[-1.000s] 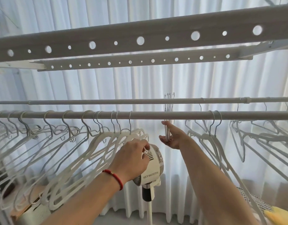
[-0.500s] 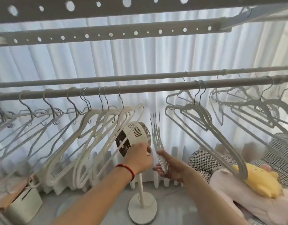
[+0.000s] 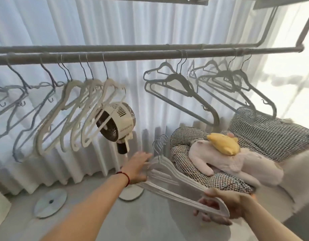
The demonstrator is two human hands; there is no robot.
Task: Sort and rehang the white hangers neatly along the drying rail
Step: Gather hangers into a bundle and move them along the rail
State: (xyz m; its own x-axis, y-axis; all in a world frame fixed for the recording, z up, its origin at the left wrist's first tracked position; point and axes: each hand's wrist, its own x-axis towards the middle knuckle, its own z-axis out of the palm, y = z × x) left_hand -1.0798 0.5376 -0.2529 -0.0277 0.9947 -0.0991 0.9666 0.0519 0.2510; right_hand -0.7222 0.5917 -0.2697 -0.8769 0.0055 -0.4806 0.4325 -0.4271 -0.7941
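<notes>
Right hand point(image 3: 225, 206) grips the light, stiff hanger bundle point(image 3: 171, 178) by one shoulder; left hand point(image 3: 139, 168) touches it, fingers straight; the hooks point(image 3: 159, 145) likely tangle.

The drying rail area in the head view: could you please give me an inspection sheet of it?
Surface: pale floor.
Job's things: near rail carries white hangers left and grey hangers right, a bare stretch between; a bundle of white hangers is off the rail, lying flat.
Clutter: standing fan; round disc; checked cushion; pink plush; yellow plush.
Grippers: right hand grips the bundle's end; left hand reaches for its necks, fingers straight.
Cables: nothing seen.
Surroundings: white curtain.
</notes>
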